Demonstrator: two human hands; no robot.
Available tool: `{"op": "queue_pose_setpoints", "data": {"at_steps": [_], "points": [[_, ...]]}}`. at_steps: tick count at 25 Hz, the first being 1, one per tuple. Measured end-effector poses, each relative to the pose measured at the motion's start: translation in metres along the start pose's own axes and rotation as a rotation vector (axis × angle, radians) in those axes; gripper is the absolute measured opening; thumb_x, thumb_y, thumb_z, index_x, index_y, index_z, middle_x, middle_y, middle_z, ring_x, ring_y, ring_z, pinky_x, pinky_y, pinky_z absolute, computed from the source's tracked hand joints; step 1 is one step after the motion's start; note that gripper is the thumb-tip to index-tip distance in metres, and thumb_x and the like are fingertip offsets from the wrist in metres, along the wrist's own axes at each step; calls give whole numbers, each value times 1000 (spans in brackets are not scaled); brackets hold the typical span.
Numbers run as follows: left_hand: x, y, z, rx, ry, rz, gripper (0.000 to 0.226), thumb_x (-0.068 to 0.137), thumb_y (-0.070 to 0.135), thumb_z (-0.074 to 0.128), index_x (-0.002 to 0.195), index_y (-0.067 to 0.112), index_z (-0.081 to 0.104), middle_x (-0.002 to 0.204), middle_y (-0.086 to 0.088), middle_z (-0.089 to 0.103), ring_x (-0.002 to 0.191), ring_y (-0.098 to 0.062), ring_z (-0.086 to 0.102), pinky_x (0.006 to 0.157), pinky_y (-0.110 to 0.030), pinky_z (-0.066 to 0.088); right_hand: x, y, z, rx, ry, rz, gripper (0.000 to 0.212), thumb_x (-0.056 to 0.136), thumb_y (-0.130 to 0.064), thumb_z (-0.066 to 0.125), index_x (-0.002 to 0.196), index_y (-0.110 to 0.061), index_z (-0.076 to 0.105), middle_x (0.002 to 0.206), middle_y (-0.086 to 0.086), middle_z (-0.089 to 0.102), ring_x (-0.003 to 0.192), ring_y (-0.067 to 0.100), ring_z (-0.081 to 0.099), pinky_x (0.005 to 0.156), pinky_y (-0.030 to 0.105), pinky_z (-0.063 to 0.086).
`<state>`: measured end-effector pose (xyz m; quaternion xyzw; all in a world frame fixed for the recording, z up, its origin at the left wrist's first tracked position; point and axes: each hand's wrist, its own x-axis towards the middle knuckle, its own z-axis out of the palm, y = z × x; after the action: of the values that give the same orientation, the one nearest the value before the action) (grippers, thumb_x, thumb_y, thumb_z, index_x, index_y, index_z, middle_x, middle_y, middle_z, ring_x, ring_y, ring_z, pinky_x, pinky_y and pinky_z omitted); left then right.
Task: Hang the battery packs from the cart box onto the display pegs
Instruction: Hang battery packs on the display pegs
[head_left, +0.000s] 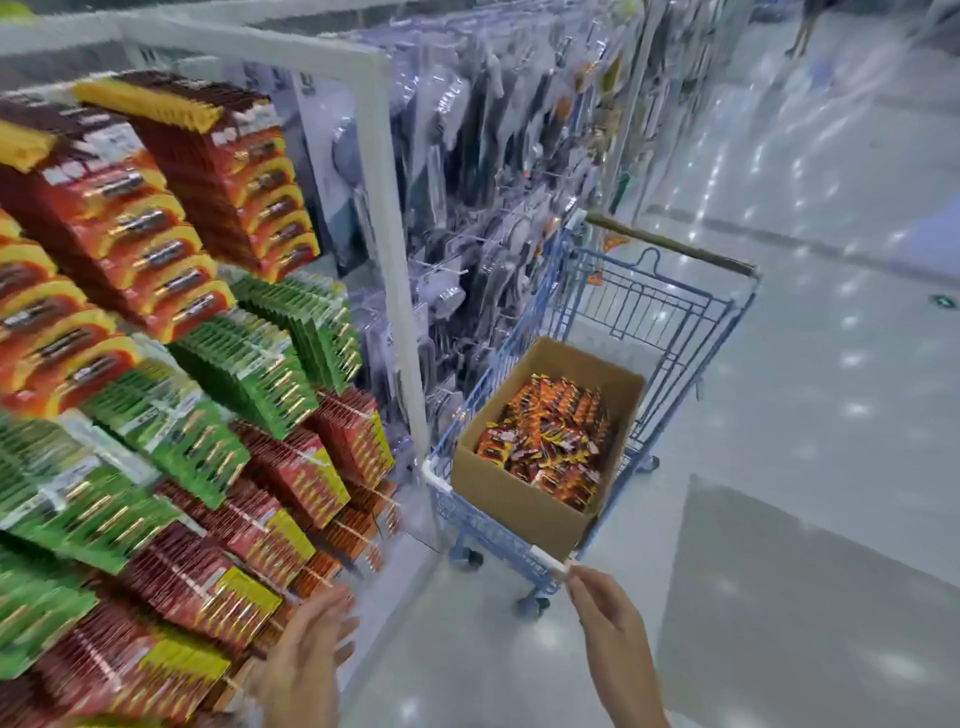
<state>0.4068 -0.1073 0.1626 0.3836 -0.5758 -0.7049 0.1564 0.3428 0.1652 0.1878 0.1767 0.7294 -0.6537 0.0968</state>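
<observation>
A cardboard box (511, 499) sits in a blue wire cart (670, 322) and holds a loose heap of orange and red battery packs (550, 441). To the left, display pegs carry rows of hanging battery packs (171, 291) in orange, green and red. My left hand (311, 654) hovers with straight fingers at the lower rows, holding nothing. My right hand (602, 613) reaches forward with extended fingers, its tips at the near corner of the cart; whether they touch it is unclear.
A white upright post (387, 234) ends the battery display; beyond it hang clear-packed kitchen utensils (493, 171). The cart handle (670, 241) points away from me. Shiny pale floor (810, 415) spreads to the right. A person's legs (805, 28) show far off.
</observation>
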Motion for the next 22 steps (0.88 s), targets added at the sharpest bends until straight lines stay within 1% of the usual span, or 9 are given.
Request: {"op": "queue_pose_setpoints", "data": {"at_steps": [2,5,7,10,13,15,18,20,22], "points": [[-2,4,34,33,-92,-47,25,102,-4,54,95,13,71,106,-14,70,93,-36,64,75,-37,47,14,4,-21,3,72,63,8,99,-19,65,97,-19,73,85,-15,74,86,-2,65,82,28,47],[10,-2,85,121,-148,-141,17,103,3,58,99,14,71,108,-12,73,98,-37,66,78,-40,51,35,12,-36,18,146,161,6,98,-24,67,102,-25,72,105,-5,73,104,14,65,93,36,49],[26,-3,113,199,-195,-157,13,103,11,61,101,16,73,110,-10,75,99,-34,69,83,-44,55,53,17,-38,30,191,215,5,97,-24,69,101,-25,72,105,-3,74,106,18,66,96,41,49],[60,4,167,253,-282,-152,12,103,17,62,107,18,73,105,-4,77,99,-26,71,87,-41,57,87,15,-30,39,222,278,4,95,-22,71,99,-24,72,103,-1,74,106,22,66,98,45,49],[110,6,225,328,-349,-147,13,102,13,63,110,17,72,100,-4,76,96,-21,71,85,-35,57,128,5,-18,-8,229,308,6,97,-28,68,102,-26,71,104,-4,73,105,20,66,99,46,51],[149,-1,260,424,-401,-162,14,102,18,64,114,21,70,105,-3,75,99,-19,71,88,-35,57,155,-6,-12,-23,239,326,8,99,-31,66,104,-27,70,106,-7,72,105,16,66,100,45,51],[201,-18,309,568,-485,-154,18,103,24,62,120,22,67,117,0,72,102,-15,68,92,-36,56,195,-21,0,-21,235,332,10,100,-33,64,107,-28,69,107,-12,72,105,10,67,99,43,52],[232,-30,343,694,-456,-147,24,102,21,61,126,19,66,123,0,69,106,-18,66,98,-39,54,218,-25,5,-20,256,337,13,100,-34,62,110,-28,69,108,-12,73,105,9,67,98,41,53],[266,-49,366,819,-473,-214,27,98,25,65,123,17,67,119,4,69,109,-21,65,104,-43,52,232,-31,8,-12,251,335,14,101,-34,62,112,-27,68,108,-14,72,104,6,67,96,37,54]]}}
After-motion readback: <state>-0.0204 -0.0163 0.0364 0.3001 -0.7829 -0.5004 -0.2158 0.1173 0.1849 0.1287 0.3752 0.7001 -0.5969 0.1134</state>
